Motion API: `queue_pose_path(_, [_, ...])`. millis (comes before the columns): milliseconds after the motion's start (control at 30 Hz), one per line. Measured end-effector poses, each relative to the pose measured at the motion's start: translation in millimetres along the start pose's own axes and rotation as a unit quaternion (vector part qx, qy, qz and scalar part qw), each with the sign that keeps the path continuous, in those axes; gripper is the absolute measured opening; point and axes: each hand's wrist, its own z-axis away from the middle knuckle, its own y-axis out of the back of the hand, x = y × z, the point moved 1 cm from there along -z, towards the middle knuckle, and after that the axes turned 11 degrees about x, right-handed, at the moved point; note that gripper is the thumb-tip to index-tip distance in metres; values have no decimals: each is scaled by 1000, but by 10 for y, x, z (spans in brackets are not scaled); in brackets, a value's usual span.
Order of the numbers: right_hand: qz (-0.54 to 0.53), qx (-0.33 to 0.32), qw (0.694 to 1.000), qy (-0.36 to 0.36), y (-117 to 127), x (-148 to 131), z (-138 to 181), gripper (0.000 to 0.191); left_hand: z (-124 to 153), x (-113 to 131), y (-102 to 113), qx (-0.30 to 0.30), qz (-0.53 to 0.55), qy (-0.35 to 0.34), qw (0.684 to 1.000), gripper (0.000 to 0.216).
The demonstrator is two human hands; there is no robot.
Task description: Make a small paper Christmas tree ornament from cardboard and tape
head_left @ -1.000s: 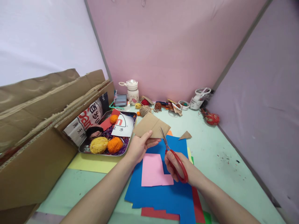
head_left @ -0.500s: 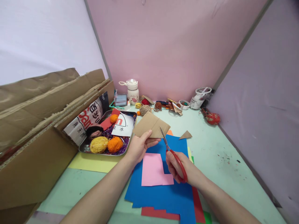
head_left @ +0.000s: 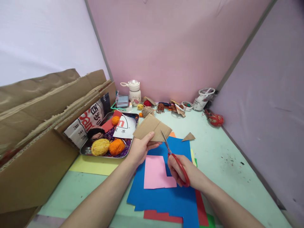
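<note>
My left hand (head_left: 143, 145) pinches a piece of brown cardboard (head_left: 152, 126) by its near edge, thumb on top and fingers beneath. Red-handled scissors (head_left: 181, 169) are gripped in my right hand (head_left: 179, 171). Their blades point up and away, lying across the right part of the cardboard. Below both hands are a blue sheet (head_left: 163, 201) with stepped cut edges and, on top of it, a pink sheet (head_left: 154, 172) with a notched corner. A small cardboard triangle (head_left: 188, 136) lies to the right of the blue sheet.
At left, a metal tray (head_left: 83, 153) holds yarn balls and paper, beside upright cardboard sheets (head_left: 35, 161). Along the back wall stand a white bottle (head_left: 135, 95), a beige yarn ball (head_left: 147, 111), tape and a clear tub (head_left: 201, 99). A red bundle (head_left: 215, 119) lies at right.
The cardboard, my left hand and the scissors have shifted slightly to the left. The blades stay over the cardboard's right part, and the rest looks unmoved.
</note>
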Motion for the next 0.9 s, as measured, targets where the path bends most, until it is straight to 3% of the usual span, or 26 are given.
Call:
queue_pose_path(233, [6,2,999,35,2,-29,-3,49,46,-38,-12,-33,-45,21,998,44])
queue_pose_path(567, [-1,8,1000,11,-4,5,3,52,72,-45,-44,-30,-45,42,998,32])
queue_pose_path(900, [-17,15,1000,-12,-35,27,-10,53,63,-60,-35,-26,-28,47,998,38])
